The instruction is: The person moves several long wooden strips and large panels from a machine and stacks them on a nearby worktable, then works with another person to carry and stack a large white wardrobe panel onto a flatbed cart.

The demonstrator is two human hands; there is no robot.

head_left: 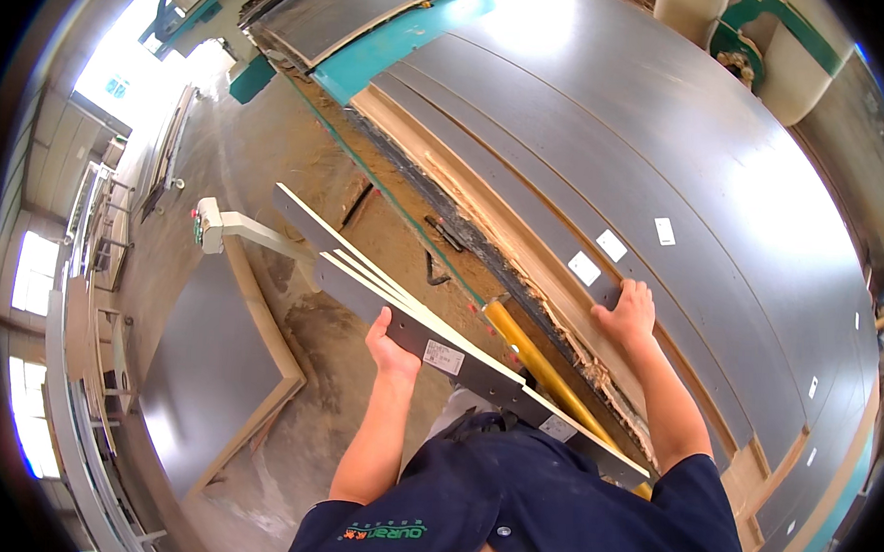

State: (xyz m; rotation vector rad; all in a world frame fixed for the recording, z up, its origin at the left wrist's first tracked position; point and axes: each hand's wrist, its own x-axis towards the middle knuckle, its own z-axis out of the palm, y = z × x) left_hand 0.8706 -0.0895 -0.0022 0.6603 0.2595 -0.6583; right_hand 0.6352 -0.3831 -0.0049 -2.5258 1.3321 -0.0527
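Left hand holding cut strips, right hand resting at the worktop's edge

Left of centre, the left hand is keeping a closed grip, thumb uppermost, on a small bundle of grey strips with pale edges; these are slanting from mid-left down to the person's waist. The step in hand seems to be gathering cut pieces. At centre right, the right hand is resting at the near edge of the grey panels, thumb and fingers loosely parted, lifting nothing. Freeing another piece would be calling for the right grip to be closing on an edge while the left is keeping its bundle level.

At far left, windows are letting in light. A grey board is lying low over the dusty floor, beside a pale control arm. Below centre, a yellow tube is running along the worktop, whose teal surface is showing at the upper middle. Splintered offcuts are lining its near side. At upper right, a cream-and-green machine is standing.
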